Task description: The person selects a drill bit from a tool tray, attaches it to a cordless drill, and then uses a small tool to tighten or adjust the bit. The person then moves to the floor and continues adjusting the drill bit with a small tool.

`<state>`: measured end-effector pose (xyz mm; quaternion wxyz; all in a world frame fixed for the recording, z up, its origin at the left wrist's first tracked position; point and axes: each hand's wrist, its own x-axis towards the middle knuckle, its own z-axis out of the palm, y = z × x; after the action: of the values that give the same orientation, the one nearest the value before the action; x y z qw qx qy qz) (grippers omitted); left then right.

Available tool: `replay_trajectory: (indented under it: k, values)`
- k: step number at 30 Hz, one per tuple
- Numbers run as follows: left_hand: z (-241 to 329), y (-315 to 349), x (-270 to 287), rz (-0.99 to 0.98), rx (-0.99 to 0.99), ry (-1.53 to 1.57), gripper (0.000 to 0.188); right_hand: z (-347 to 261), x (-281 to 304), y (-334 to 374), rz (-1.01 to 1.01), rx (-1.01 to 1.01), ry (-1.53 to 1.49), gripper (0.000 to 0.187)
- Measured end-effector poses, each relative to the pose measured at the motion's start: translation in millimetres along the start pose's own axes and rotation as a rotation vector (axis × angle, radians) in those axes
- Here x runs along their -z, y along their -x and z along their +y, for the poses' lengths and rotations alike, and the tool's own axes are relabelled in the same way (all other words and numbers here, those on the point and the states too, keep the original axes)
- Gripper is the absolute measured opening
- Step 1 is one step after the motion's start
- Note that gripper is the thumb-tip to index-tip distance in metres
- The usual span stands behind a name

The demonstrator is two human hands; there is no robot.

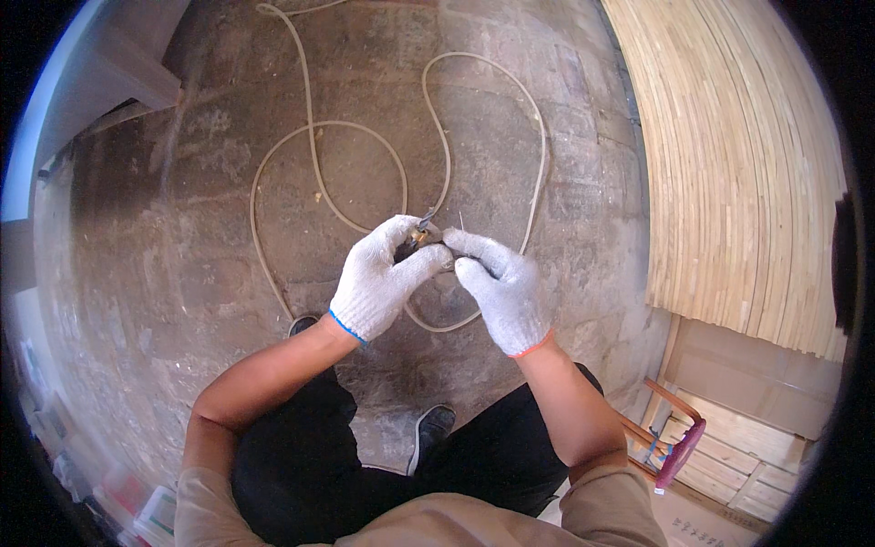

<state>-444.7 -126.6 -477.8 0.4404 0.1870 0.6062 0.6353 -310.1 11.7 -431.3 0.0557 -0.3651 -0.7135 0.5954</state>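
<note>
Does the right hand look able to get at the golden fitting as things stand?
Probably yes: the right hand is close beside the golden fitting, and the left hand holds it but leaves part of it exposed.

Gloves (369, 283) matt knit cloth; fitting (420, 235) brassy metal; hose (544, 141) smooth & plasticky; flr (210, 228) v. rough; boards (729, 164) matt wood

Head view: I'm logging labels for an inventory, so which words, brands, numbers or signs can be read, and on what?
No text is legible.
Pale surface, lower right: dark markings, too small and blurred to read.
White-rimmed container, lower left: any print is too blurred to read.
Brass-coloured fitting in the left hand: too small to tell.
Gloved right hand: no lettering shows.
</note>
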Motion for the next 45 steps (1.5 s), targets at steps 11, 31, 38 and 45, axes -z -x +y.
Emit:
replay_trajectory:
  k: [11,31,38,45]
  values:
    - [-12,-6,25,-0.225,0.264,0.681,0.025,0,1,3,-0.101,-0.018,-0.443,0.036]
    - [-4,-2,27,-0.391,0.207,0.712,0.033,-23,15,23,-0.248,0.019,-0.326,0.031]
    - [-2,0,25,-0.339,0.227,0.667,0.032,-19,16,25,-0.253,0.002,-0.343,0.030]
    - [0,-1,33,-0.408,0.214,0.550,0.027,-21,19,26,-0.259,0.034,-0.344,0.029]
